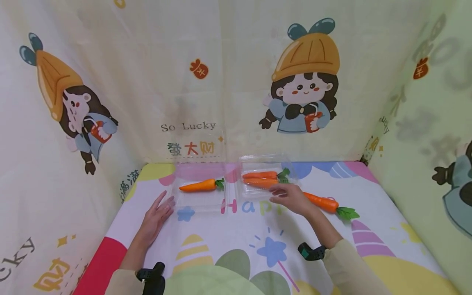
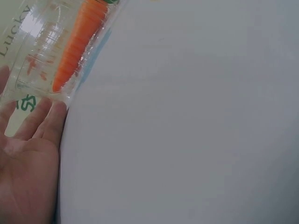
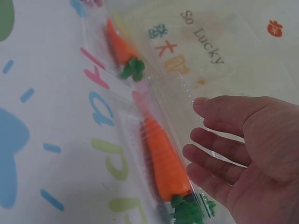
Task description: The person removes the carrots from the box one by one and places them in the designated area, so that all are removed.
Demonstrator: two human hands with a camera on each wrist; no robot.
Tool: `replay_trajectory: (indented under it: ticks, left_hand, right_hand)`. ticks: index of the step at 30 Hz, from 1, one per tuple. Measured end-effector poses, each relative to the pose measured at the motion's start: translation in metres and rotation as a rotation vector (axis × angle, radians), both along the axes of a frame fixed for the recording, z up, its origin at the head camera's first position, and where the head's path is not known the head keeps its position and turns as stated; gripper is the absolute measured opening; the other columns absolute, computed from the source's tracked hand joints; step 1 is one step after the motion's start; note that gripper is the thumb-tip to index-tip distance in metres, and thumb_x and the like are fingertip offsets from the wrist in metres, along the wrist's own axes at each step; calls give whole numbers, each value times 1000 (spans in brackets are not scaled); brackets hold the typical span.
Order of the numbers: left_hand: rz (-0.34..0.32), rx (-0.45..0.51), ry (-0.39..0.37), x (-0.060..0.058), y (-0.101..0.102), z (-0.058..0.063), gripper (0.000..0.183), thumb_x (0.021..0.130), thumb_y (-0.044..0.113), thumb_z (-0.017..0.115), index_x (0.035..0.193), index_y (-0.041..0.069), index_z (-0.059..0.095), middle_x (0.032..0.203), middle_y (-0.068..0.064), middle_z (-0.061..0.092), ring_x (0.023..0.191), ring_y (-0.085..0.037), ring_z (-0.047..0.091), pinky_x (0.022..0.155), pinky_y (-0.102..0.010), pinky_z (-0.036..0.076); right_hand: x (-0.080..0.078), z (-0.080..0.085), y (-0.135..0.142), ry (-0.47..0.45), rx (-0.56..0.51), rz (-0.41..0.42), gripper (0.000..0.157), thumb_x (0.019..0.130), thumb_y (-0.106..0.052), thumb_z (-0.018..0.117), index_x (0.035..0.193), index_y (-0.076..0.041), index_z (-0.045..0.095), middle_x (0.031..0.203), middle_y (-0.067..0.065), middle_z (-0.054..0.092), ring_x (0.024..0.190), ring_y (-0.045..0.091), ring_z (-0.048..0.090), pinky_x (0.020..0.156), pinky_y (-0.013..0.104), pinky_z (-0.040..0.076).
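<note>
A carrot (image 1: 199, 186) with a green top lies inside a clear plastic box (image 1: 199, 200) on the left. My left hand (image 1: 155, 219) rests on the table beside that box, its fingers extended toward the left edge; in the left wrist view the fingertips (image 2: 57, 108) are close to the box's end, whether touching I cannot tell. Two more carrots (image 1: 258, 175) lie side by side in a second clear box (image 1: 245, 194) at the right. Over that box's near right corner hovers my right hand (image 1: 289, 198), fingers loosely bent and holding nothing. Just right of it lies a loose carrot (image 1: 324, 203), its tip end hidden behind the hand.
The boxes' transparent lids stand raised at the back, near the printed curtain (image 1: 243, 82). Curtains also hang at both sides. A colourful printed cloth (image 1: 206, 229) covers the table. Each wrist wears a dark strapped device (image 1: 311, 251).
</note>
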State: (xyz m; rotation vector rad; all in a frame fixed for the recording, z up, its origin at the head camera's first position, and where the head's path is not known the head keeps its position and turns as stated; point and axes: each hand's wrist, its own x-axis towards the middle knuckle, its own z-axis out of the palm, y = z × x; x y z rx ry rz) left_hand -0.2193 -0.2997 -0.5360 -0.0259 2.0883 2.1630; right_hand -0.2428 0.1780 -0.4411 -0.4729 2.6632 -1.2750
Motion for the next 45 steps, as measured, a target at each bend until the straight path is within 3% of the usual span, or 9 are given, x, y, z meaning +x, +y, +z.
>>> replay_trajectory:
  ticks: [9, 18, 30, 39, 45]
  left_hand:
    - [10, 29, -1, 2, -3, 0, 61, 103, 29, 44, 156, 31, 12, 161, -13, 21, 136, -2, 44, 100, -15, 45]
    - [9, 41, 7, 4, -4, -2, 64, 103, 29, 44, 156, 30, 9, 161, -13, 22, 135, -1, 45, 100, -14, 45]
    - [-3, 38, 14, 1, -2, -1, 61, 104, 29, 43, 156, 29, 12, 161, -13, 23, 134, -3, 47, 100, -14, 45]
    - [19, 43, -19, 3, -1, -1, 60, 103, 29, 44, 155, 33, 15, 161, -10, 24, 138, -7, 43, 99, -14, 45]
    - [58, 46, -22, -1, 1, 0, 59, 103, 32, 45, 155, 30, 18, 159, -10, 28, 133, -7, 49, 99, -17, 46]
  right_hand:
    - [-3, -1, -11, -38, -20, 10, 34, 89, -20, 69, 122, -10, 66, 122, 17, 66, 109, 28, 64, 95, 42, 55]
    - [-5, 0, -21, 24, 0, 47, 33, 90, -20, 68, 121, -8, 66, 120, 17, 67, 107, 28, 65, 93, 42, 56]
    - [-9, 3, -34, 0, -22, 52, 32, 89, -20, 69, 120, -12, 67, 120, 14, 67, 106, 25, 65, 91, 40, 57]
    - [-13, 5, -50, -14, -22, 58, 33, 89, -17, 69, 121, -13, 67, 120, 12, 67, 104, 23, 65, 86, 33, 59]
    - [-15, 8, -55, -35, -41, 80, 33, 90, -17, 68, 122, -9, 66, 122, 17, 66, 107, 27, 64, 89, 37, 58]
